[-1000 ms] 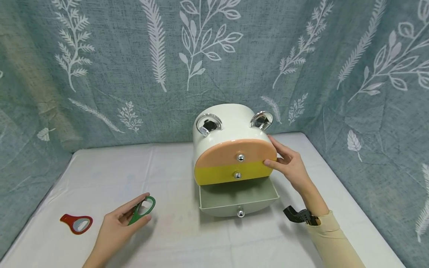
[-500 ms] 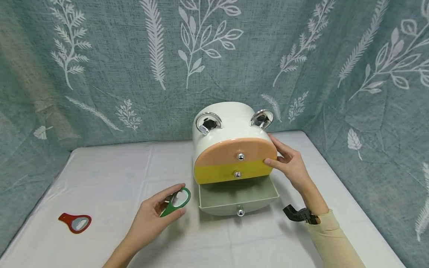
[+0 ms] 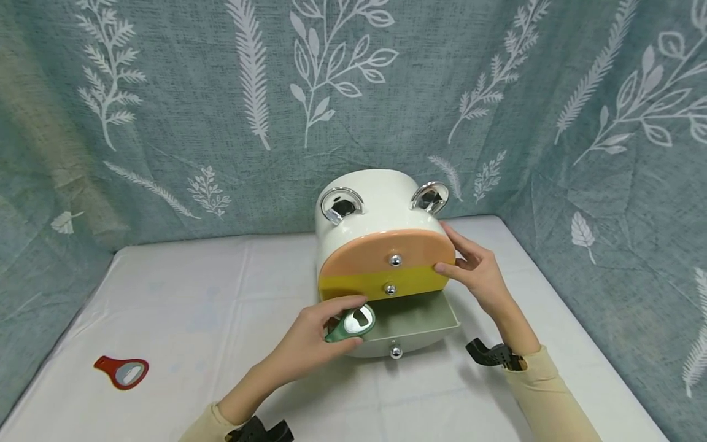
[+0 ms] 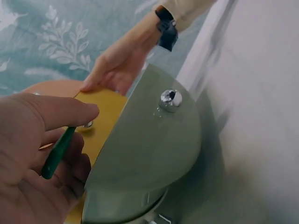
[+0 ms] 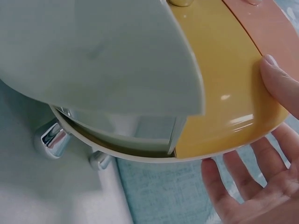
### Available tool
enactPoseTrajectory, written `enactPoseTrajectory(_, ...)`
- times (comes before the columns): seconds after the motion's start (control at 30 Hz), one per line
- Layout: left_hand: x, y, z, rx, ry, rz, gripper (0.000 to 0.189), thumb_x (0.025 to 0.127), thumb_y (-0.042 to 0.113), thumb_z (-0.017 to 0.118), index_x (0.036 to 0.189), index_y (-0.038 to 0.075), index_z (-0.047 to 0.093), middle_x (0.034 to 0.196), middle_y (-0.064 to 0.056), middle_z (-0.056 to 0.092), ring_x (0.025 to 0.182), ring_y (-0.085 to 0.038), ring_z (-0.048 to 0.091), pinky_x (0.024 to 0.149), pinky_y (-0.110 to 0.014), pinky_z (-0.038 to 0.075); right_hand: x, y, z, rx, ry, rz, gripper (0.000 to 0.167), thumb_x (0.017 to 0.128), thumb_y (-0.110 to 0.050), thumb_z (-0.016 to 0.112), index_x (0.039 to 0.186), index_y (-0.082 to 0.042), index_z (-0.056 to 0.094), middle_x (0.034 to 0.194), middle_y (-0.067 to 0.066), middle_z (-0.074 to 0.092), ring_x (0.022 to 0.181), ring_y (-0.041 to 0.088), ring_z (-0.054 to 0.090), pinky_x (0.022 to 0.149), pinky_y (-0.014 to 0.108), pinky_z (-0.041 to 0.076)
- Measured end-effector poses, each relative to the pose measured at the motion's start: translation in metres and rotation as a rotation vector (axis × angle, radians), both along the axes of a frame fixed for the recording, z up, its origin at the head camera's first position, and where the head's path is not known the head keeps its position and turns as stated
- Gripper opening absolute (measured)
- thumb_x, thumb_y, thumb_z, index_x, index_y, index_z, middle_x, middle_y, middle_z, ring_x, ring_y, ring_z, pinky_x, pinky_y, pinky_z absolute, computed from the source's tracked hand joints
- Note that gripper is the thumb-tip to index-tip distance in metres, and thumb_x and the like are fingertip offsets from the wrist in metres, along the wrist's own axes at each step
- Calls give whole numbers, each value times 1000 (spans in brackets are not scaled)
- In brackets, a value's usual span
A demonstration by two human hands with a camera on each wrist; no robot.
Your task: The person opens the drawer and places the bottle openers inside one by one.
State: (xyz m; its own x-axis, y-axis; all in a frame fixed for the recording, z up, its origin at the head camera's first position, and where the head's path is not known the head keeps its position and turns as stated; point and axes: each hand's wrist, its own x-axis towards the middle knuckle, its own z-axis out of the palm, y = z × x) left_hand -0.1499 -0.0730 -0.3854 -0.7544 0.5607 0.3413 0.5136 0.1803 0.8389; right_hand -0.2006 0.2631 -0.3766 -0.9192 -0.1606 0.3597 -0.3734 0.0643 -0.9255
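Note:
My left hand [image 3: 309, 341] pinches a green bottle opener [image 3: 350, 324] between thumb and fingers, above the left side of a pulled-out grey-green drawer [image 3: 422, 339]. In the left wrist view the opener [image 4: 58, 153] shows edge-on beside the drawer front [image 4: 149, 135]. That drawer is the lowest of a white, rounded drawer cabinet [image 3: 372, 202], whose orange [image 3: 364, 253] and yellow [image 3: 353, 285] drawers above are closed. My right hand [image 3: 479, 273] holds the cabinet's right side; in the right wrist view its thumb [image 5: 280, 86] lies on the yellow front and the fingers reach along the side.
On the left of the white-covered table [image 3: 182, 307] lies a red bottle opener [image 3: 124, 372]. Two shiny eye-like knobs [image 3: 342, 204] stick up from the cabinet top. A patterned green-blue curtain [image 3: 221, 123] hangs behind and at both sides.
My left hand has moved right with the green bottle opener, from the bare tablecloth to over the open drawer. The right hand stays on the cabinet.

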Motion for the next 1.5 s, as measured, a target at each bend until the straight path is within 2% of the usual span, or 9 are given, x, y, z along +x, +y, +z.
enactPoseTrajectory(0.17, -3, 12, -1, -64, 100, -23, 60, 82, 2, 80, 137, 8, 58, 137, -1, 57, 125, -15, 51, 101, -33, 44, 0, -1, 0, 2, 6, 5, 72, 87, 3, 73, 150, -18, 44, 152, 3, 41, 133, 24, 43, 94, 31, 50)
enactPoseTrajectory(0.27, -4, 17, -2, -95, 159, -23, 62, 80, 0, 80, 137, 6, 56, 140, -1, 54, 130, -16, 48, 105, -36, 40, 0, -1, 0, 0, 5, 8, 72, 87, 4, 73, 150, -17, 44, 152, 4, 41, 132, 25, 44, 93, 31, 50)
enactPoseTrajectory(0.53, -4, 24, -5, -101, 195, 26, 55, 80, 0, 80, 131, 6, 61, 139, 0, 55, 130, -18, 47, 96, -37, 49, 0, 0, -1, 7, -1, -2, 72, 87, 3, 73, 149, -18, 44, 152, 3, 42, 131, 24, 45, 93, 30, 50)
enactPoseTrajectory(0.7, 3, 13, -7, -1, 208, 69, 42, 83, 0, 77, 122, 10, 66, 133, -1, 59, 122, -17, 54, 94, -36, 50, -1, -2, 0, 11, -4, -8, 72, 87, 3, 73, 149, -19, 45, 151, 3, 42, 129, 24, 47, 91, 30, 51)
enactPoseTrajectory(0.87, 15, -13, -8, 102, 198, 134, 38, 86, -2, 74, 120, 13, 67, 129, -3, 62, 114, -17, 59, 88, -35, 53, -1, -3, 0, 11, -2, -14, 71, 87, 3, 73, 149, -20, 45, 151, 3, 43, 129, 24, 46, 90, 30, 51)
enactPoseTrajectory(1.03, 26, -48, -12, 77, 163, 211, 35, 87, -2, 74, 119, 12, 68, 128, -4, 62, 113, -16, 60, 85, -31, 54, 1, -1, -2, 3, -1, -17, 71, 87, 4, 72, 149, -19, 45, 151, 4, 43, 130, 23, 46, 90, 28, 51)
enactPoseTrajectory(1.27, 37, -103, -25, 54, 136, 343, 41, 85, -7, 73, 121, 12, 67, 128, -3, 61, 111, -16, 60, 83, -27, 54, 1, 0, -1, -7, 7, 1, 71, 88, 5, 70, 150, -18, 43, 152, 5, 41, 128, 23, 47, 89, 28, 51)
enactPoseTrajectory(1.4, 43, -136, -29, 42, 128, 467, 40, 83, -11, 74, 119, 5, 67, 127, -8, 62, 112, -12, 59, 83, -24, 53, 1, 0, -1, -11, 14, 7, 71, 88, 5, 71, 150, -18, 43, 152, 5, 41, 130, 23, 46, 90, 29, 51)
enactPoseTrajectory(1.5, 45, -164, -31, 31, 38, 648, 39, 85, -4, 74, 123, 1, 66, 123, -2, 65, 105, -6, 62, 79, -20, 54, 1, 0, -2, -12, 12, -1, 71, 88, 5, 71, 150, -18, 44, 152, 4, 40, 130, 23, 46, 90, 28, 51)
